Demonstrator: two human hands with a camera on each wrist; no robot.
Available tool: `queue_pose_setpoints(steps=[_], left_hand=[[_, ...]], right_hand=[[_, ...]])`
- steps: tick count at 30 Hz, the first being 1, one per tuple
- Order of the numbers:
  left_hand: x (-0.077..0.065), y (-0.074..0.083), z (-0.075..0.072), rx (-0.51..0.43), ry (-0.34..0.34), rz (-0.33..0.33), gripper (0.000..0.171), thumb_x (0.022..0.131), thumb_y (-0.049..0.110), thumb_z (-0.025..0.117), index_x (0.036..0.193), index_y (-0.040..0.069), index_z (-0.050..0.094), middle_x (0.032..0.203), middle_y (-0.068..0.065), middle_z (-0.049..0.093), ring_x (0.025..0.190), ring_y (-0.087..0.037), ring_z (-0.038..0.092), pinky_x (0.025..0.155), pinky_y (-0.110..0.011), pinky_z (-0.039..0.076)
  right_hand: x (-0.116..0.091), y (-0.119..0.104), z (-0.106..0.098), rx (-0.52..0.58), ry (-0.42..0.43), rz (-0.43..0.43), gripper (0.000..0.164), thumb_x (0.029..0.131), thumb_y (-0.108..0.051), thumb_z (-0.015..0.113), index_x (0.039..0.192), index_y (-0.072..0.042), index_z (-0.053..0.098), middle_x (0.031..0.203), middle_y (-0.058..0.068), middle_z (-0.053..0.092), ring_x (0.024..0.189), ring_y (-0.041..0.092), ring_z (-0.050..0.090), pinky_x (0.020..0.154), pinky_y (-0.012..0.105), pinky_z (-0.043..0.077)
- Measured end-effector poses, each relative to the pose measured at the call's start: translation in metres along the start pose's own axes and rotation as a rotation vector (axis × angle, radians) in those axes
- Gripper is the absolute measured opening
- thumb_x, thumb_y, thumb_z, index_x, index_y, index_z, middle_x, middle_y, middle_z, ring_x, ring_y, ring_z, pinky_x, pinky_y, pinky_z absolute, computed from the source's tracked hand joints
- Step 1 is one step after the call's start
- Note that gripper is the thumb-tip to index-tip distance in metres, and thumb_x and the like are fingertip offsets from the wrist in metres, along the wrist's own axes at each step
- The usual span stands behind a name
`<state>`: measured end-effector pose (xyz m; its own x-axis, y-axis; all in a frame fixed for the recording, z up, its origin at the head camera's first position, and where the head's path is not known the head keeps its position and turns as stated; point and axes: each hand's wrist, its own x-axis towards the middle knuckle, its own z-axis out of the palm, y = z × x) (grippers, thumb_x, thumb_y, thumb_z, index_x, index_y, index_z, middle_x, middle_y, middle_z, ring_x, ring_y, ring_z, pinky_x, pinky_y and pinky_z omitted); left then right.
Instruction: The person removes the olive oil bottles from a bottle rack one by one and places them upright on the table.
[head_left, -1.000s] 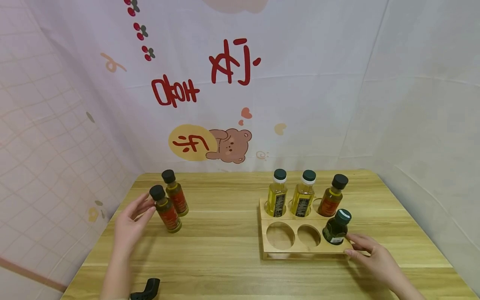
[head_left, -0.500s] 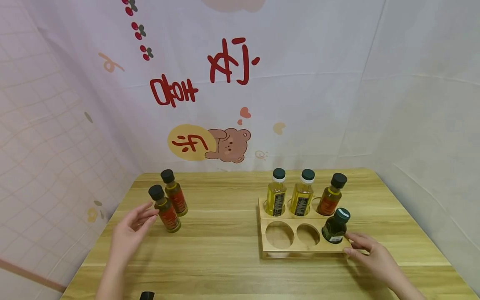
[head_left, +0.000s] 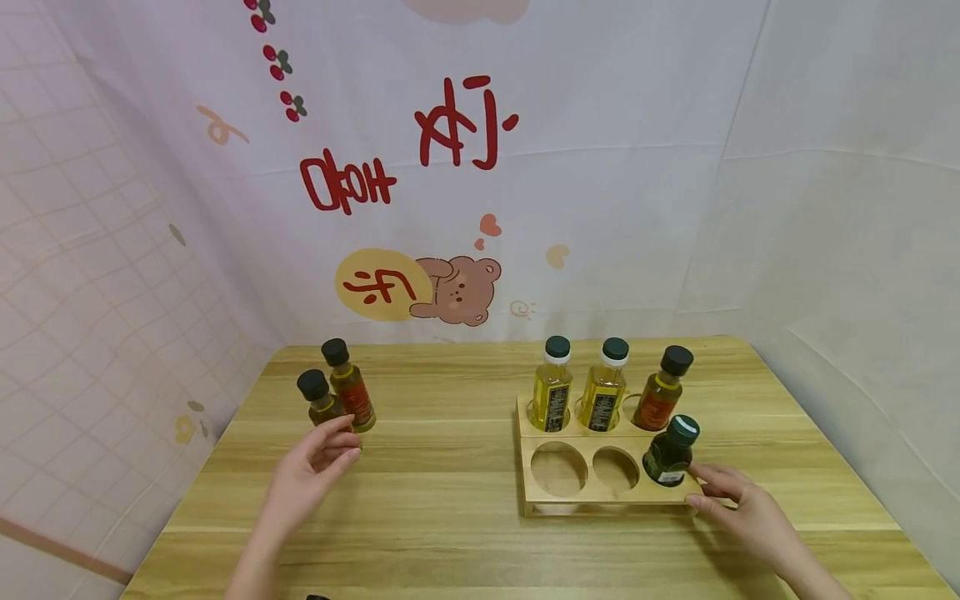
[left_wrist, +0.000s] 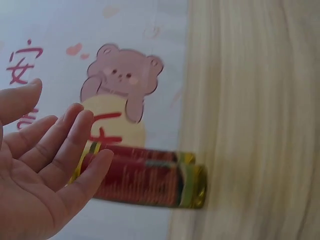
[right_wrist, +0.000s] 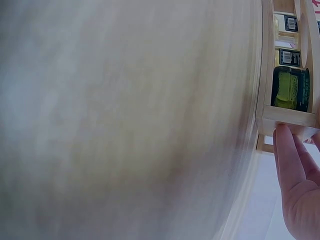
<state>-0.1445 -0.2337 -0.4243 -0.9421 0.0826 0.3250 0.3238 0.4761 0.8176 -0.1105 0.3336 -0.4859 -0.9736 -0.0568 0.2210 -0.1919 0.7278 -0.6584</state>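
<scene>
My left hand (head_left: 306,477) is at the nearer of two red-labelled oil bottles (head_left: 322,400), its fingers loosely bent and covering the bottle's lower part. In the left wrist view the fingers (left_wrist: 80,175) lie spread in front of that bottle (left_wrist: 145,180); whether they touch it, I cannot tell. The second red-labelled bottle (head_left: 351,390) stands just behind. At the other side, my right hand (head_left: 742,510) holds the right front corner of a wooden bottle rack (head_left: 592,493) between thumb and fingers. In the right wrist view its fingers (right_wrist: 290,157) touch the rack's end panel.
The rack's back row holds two yellow oil bottles (head_left: 552,396) and one red-labelled bottle (head_left: 660,396). A dark green bottle (head_left: 670,454) sits front right, beside two vacant round holes. A printed cloth (head_left: 600,167) hangs behind the wooden table (head_left: 450,467).
My left hand has moved right, from left of the nearer red-labelled bottle to in front of it. A black object at the lower left has nearly left view. My right hand stays at the rack.
</scene>
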Motion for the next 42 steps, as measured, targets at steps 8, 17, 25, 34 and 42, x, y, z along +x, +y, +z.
queue_pose_setpoints(steps=[8,17,25,34,42], left_hand=[[0.004,-0.004,0.035,-0.081,-0.092,-0.043,0.047,0.089,0.004,0.073,0.134,0.003,0.058,0.106,-0.013,0.071,0.094,-0.018,0.069,0.082,-0.027,0.055],[0.010,0.005,0.076,-0.143,-0.224,-0.077,0.052,0.089,0.004,0.073,0.138,0.005,0.055,0.111,-0.017,0.069,0.099,-0.025,0.067,0.086,-0.031,0.055],[0.016,0.021,0.111,-0.175,-0.336,0.029,0.053,0.092,0.012,0.072,0.140,0.003,0.053,0.114,-0.017,0.068,0.101,-0.029,0.067,0.091,-0.042,0.054],[0.028,0.046,0.147,-0.213,-0.388,0.121,0.054,0.092,0.013,0.072,0.141,0.002,0.052,0.115,-0.015,0.069,0.101,-0.028,0.067,0.093,-0.042,0.053],[0.038,0.071,0.179,-0.222,-0.424,0.190,0.053,0.091,0.010,0.073,0.139,0.002,0.054,0.113,-0.009,0.070,0.100,-0.026,0.067,0.091,-0.037,0.054]], right_hand=[[0.001,0.002,0.001,0.004,-0.001,-0.007,0.041,0.084,-0.014,0.079,0.119,0.004,0.068,0.119,0.023,0.063,0.091,-0.004,0.058,0.071,0.025,0.055],[0.001,0.000,0.000,0.006,-0.008,-0.005,0.041,0.085,-0.015,0.079,0.120,0.003,0.068,0.120,0.023,0.063,0.091,-0.006,0.057,0.072,0.026,0.055],[0.000,0.001,0.001,-0.002,0.005,0.002,0.041,0.083,-0.011,0.080,0.119,0.005,0.068,0.120,0.024,0.063,0.091,-0.005,0.059,0.072,0.025,0.055],[0.000,0.003,0.001,0.015,0.009,-0.014,0.041,0.083,-0.011,0.080,0.118,0.006,0.068,0.119,0.025,0.063,0.090,-0.005,0.059,0.072,0.022,0.054],[0.000,0.002,0.000,-0.002,0.010,-0.013,0.041,0.083,-0.012,0.081,0.118,0.006,0.069,0.119,0.026,0.064,0.089,-0.004,0.060,0.072,0.022,0.054]])
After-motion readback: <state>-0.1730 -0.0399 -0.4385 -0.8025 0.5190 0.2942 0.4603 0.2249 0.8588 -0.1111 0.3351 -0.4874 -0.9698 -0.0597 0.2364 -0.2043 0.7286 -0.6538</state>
